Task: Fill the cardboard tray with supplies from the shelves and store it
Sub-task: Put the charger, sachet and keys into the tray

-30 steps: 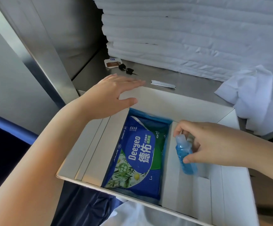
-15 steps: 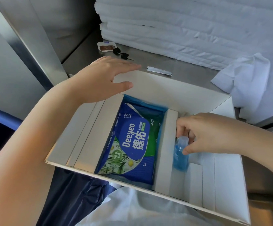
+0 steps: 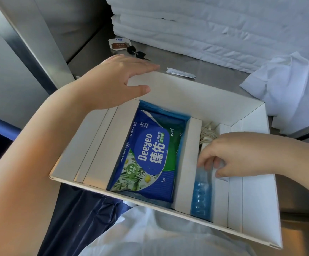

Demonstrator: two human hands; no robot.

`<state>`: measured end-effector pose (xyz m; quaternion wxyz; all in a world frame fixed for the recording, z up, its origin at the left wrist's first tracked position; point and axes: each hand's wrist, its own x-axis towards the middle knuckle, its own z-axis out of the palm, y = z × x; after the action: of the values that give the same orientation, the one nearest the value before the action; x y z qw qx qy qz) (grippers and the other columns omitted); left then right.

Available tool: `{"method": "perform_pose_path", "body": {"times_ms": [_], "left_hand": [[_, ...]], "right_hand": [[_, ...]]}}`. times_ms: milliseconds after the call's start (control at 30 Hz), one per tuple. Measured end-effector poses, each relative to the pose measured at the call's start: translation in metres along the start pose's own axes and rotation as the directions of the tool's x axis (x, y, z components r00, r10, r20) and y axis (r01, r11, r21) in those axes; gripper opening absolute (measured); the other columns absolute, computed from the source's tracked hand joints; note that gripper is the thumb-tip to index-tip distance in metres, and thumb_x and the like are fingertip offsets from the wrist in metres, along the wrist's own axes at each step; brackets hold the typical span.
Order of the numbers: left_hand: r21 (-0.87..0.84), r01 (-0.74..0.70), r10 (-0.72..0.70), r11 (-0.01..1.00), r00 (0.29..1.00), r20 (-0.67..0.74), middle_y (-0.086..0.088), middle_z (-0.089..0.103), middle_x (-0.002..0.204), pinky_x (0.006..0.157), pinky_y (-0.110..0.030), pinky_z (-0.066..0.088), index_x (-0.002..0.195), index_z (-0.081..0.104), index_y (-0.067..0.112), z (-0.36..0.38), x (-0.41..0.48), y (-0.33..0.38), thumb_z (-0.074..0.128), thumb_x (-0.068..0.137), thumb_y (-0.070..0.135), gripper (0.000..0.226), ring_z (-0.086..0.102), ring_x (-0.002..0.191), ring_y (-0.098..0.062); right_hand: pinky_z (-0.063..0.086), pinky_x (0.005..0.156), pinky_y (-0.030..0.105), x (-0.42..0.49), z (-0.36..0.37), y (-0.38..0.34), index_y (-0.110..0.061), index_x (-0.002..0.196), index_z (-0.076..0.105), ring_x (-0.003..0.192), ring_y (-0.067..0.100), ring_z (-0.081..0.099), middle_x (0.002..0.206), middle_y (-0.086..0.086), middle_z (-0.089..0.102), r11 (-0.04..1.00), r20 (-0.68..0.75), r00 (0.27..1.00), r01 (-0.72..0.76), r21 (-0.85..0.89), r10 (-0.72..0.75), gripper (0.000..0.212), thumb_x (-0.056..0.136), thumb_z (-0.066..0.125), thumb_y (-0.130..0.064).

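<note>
The white cardboard tray [image 3: 187, 93] lies tilted, its far end on the steel shelf. A blue Deeyeo wet-wipes pack [image 3: 150, 156] fills its middle compartment. The small blue bottle [image 3: 201, 194] lies flat in the narrow compartment to the right of the pack. My right hand [image 3: 240, 156] reaches in from the right, and its curled fingertips pinch the bottle's cap end. A coiled white cable [image 3: 207, 134] sits at the far end of that compartment. My left hand [image 3: 116, 80] rests over the tray's far-left corner with straight fingers, thumb against the inner wall.
Folded white linen [image 3: 214, 28] is stacked at the back of the steel shelf [image 3: 205, 69]. A loose white cloth [image 3: 283, 84] lies at the right. Black keys [image 3: 136, 51], a small card [image 3: 118, 44] and a white sachet [image 3: 180, 72] lie beyond the tray. A metal upright [image 3: 32, 43] stands on the left.
My right hand has lowered the blue bottle from upright to lying flat in the narrow compartment. The white cable has come into sight. My left hand has stayed on the corner.
</note>
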<state>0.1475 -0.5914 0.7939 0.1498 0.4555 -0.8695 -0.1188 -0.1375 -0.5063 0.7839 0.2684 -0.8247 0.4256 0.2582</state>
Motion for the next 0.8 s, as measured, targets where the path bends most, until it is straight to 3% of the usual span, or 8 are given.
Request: {"method": "perform_pose_path", "body": {"times_ms": [233, 500, 667, 800], "left_hand": [[0.006, 0.005, -0.005, 1.000, 1.000, 0.002, 0.012, 0.036, 0.150, 0.110, -0.026, 0.011, 0.145, 0.033, 0.037, -0.0003, -0.0004, 0.0001, 0.047, 0.094, 0.043, 0.054, 0.028, 0.139, -0.012], [0.013, 0.008, -0.008, 1.000, 1.000, 0.000, 0.011, 0.036, 0.150, 0.110, -0.028, 0.012, 0.145, 0.033, 0.037, 0.0010, -0.0013, -0.0010, 0.047, 0.094, 0.043, 0.053, 0.027, 0.140, -0.013], [0.015, 0.006, -0.005, 1.000, 1.000, -0.009, 0.011, 0.037, 0.150, 0.108, -0.026, 0.011, 0.145, 0.033, 0.037, 0.0016, -0.0009, -0.0012, 0.048, 0.094, 0.041, 0.053, 0.027, 0.140, -0.013], [0.019, 0.002, -0.002, 1.000, 1.000, -0.006, 0.012, 0.037, 0.150, 0.108, -0.025, 0.011, 0.145, 0.033, 0.037, 0.0020, -0.0007, -0.0005, 0.048, 0.094, 0.042, 0.054, 0.027, 0.140, -0.012]], "right_hand": [[0.038, 0.056, 0.010, -0.0016, -0.0012, 0.0000, -0.045, 0.092, 0.049, 0.077, -0.017, 0.051, 0.073, -0.037, 0.053, 1.000, 0.015, 1.000, 0.017, 0.022, -0.017, 0.022, 0.082, 0.064, -0.032], [0.052, 0.077, 0.024, -0.0012, -0.0036, -0.0024, -0.043, 0.101, 0.050, 0.089, -0.006, 0.056, 0.099, -0.026, 0.060, 0.997, 0.142, 0.989, 0.035, 0.063, -0.044, 0.026, 0.082, 0.067, -0.038], [0.049, 0.072, 0.018, -0.0014, -0.0029, -0.0028, -0.041, 0.098, 0.051, 0.088, -0.006, 0.056, 0.094, -0.027, 0.060, 0.999, 0.146, 0.988, 0.046, 0.026, -0.049, 0.023, 0.081, 0.067, -0.040], [0.050, 0.079, 0.020, -0.0005, -0.0038, -0.0029, -0.043, 0.110, 0.051, 0.092, -0.006, 0.055, 0.101, -0.028, 0.059, 0.998, 0.140, 0.989, 0.042, 0.037, -0.047, 0.031, 0.083, 0.066, -0.040]]}}
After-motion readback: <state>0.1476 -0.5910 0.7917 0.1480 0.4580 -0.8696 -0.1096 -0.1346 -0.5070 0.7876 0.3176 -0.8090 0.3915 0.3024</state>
